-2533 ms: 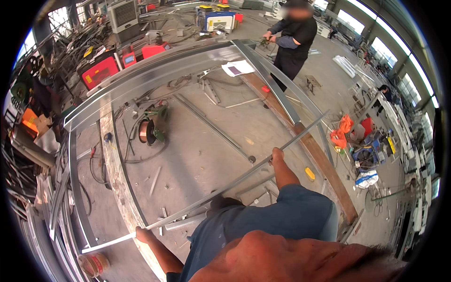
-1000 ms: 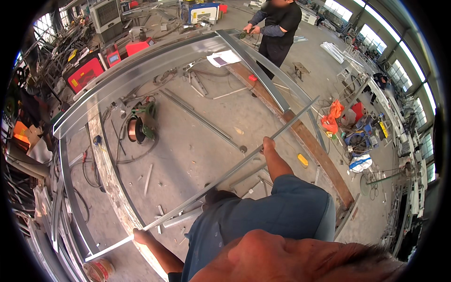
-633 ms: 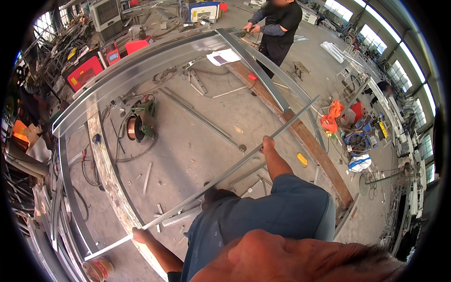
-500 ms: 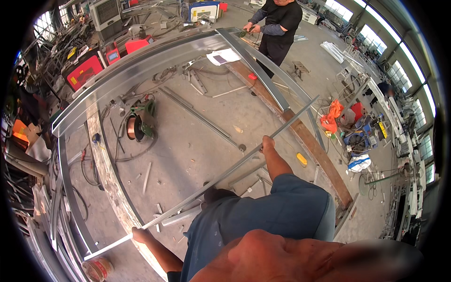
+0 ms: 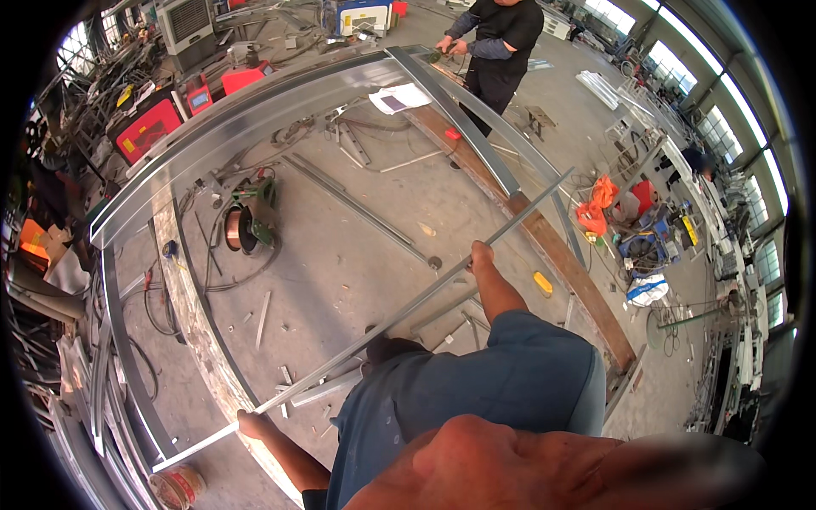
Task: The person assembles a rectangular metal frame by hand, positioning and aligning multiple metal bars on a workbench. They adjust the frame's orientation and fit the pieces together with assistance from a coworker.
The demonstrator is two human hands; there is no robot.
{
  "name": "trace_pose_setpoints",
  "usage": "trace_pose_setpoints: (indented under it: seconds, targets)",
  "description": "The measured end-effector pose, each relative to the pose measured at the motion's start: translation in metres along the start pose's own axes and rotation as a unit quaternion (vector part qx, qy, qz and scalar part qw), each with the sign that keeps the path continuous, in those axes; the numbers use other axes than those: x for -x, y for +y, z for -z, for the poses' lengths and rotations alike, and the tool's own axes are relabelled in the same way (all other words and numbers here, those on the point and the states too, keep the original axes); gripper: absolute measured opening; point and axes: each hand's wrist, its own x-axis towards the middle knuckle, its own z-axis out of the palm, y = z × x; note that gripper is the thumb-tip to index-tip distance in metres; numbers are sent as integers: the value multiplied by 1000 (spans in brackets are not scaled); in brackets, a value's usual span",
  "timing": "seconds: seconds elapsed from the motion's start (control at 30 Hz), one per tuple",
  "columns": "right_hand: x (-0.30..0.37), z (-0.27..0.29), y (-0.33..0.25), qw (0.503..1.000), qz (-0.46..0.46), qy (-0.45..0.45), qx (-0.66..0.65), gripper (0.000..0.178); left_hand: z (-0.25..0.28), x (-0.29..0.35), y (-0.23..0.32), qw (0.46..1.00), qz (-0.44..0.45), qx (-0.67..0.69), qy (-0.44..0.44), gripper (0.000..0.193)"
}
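A long, thin metal bar slants across in front of my body, from the lower left up to the right. My left hand is closed on it toward the lower-left end, above a weathered wooden beam. Farther along, my right hand grips the same bar, fingers wrapped round it. Its far end crosses over a rusty brown beam. The near end reaches the corner by a grey metal frame, close to a round bucket.
A person in dark clothes works at the far end of the frame with a tool. A wire spool and loose metal strips lie on the floor inside. White papers and a red object rest by the brown beam; orange cloth lies outside it.
The view has shifted slightly, so the surroundings sit a little farther left and higher. Both hands keep their grip, and the bar stays almost in place.
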Motion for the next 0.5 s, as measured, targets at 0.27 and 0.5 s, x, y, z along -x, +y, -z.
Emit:
trace_pose_setpoints:
  seconds: [0.27, 0.5]
  targets:
    - [-4, 4, 0, 1000, -11, -1, 0, 31, -7, 26, 24, 994, 44, 98, 22, 34]
    - [-1, 6, -3, 1000, -11, -9, 3, 38, -7, 32, 32, 995, 62, 77, 25, 33]
